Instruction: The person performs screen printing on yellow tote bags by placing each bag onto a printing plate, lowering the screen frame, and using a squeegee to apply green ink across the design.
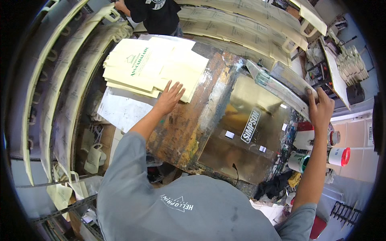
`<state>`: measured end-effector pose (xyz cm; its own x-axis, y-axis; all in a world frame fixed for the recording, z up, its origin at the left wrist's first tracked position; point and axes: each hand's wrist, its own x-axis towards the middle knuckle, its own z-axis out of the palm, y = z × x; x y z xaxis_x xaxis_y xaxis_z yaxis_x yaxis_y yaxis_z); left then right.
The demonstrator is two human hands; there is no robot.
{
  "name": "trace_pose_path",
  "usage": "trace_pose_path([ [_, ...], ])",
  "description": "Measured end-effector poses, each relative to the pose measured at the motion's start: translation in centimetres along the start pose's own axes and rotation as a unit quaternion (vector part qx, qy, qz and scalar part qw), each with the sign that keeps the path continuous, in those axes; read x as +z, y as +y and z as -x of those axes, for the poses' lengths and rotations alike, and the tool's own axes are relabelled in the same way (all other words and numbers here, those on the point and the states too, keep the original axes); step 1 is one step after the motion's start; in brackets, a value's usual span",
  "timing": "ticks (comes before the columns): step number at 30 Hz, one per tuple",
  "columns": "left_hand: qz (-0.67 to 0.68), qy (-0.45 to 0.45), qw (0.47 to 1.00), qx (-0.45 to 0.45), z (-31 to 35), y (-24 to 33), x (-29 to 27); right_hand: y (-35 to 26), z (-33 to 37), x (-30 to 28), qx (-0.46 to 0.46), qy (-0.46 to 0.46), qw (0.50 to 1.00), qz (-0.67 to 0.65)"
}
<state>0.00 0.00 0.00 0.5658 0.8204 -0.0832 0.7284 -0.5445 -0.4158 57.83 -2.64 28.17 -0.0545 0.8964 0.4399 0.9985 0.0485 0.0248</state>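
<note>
I see the left hand (171,97) open, fingers apart, resting on the stack of cream bags (155,69) in the upper left. At upper right, the right hand (320,106) is clamped on the near end of a tilted screen (288,78); a shiny board (225,150) lies between, right of centre.

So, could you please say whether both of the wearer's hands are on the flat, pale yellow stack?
No, only the left hand lies on the pale yellow stack; the right hand is at the long grey frame.
</note>
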Motion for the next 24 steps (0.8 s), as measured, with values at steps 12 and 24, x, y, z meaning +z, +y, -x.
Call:
trace_pose_path([
  [12,0.212,-0.093,0.972,0.03,-4.2,-5.2,1.0,-1.5,2.6,0.3,-0.015,0.053,0.998,-0.029],
  [24,0.222,-0.119,0.967,0.019,-4.2,-6.7,2.0,-1.7,3.3,0.4,0.001,0.056,0.997,-0.048],
])
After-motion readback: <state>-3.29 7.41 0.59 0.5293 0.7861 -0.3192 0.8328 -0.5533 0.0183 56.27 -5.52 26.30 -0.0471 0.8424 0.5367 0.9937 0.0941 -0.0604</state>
